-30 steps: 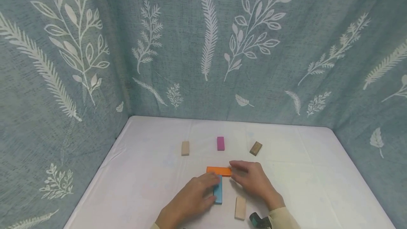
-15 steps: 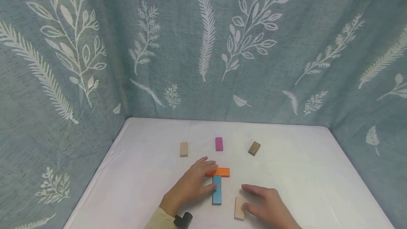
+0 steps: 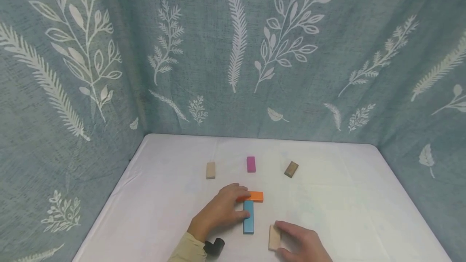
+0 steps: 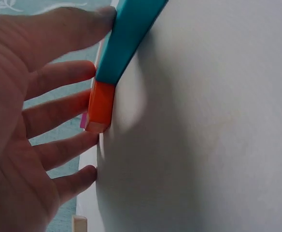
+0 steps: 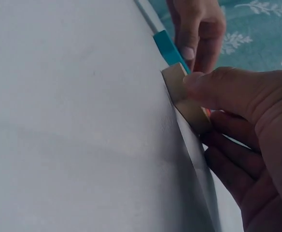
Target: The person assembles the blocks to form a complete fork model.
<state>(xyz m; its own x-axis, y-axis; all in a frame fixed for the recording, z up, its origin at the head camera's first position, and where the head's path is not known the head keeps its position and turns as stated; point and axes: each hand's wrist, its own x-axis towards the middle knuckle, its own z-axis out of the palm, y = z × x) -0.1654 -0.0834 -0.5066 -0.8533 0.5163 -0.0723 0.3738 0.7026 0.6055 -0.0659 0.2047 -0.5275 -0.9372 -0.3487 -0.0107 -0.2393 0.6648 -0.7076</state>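
Observation:
A blue block (image 3: 248, 218) and an orange block (image 3: 257, 196) lie end to side in a T, touching or nearly so. My left hand (image 3: 226, 207) rests over them, its thumb at the blue block and its fingertips at the orange one. In the left wrist view its fingers (image 4: 59, 113) look spread and fairly straight. Nearer to me lies a plain wooden block (image 3: 274, 237), flat on the table. My right hand (image 3: 303, 242) pinches it, index finger at the far end and thumb at the near end. The right wrist view shows the thumb (image 5: 213, 87) against this block.
Farther back on the white table (image 3: 346, 197) lie a light wooden block (image 3: 210, 170), a magenta block (image 3: 251, 164) and a brown block (image 3: 291, 169) set at an angle. Patterned blue-green curtains (image 3: 204, 51) stand around the table's back and sides.
My right hand has left the orange block's right end and come down to the plain wooden block, now holding it. My left hand has shifted slightly up over the orange block's left part.

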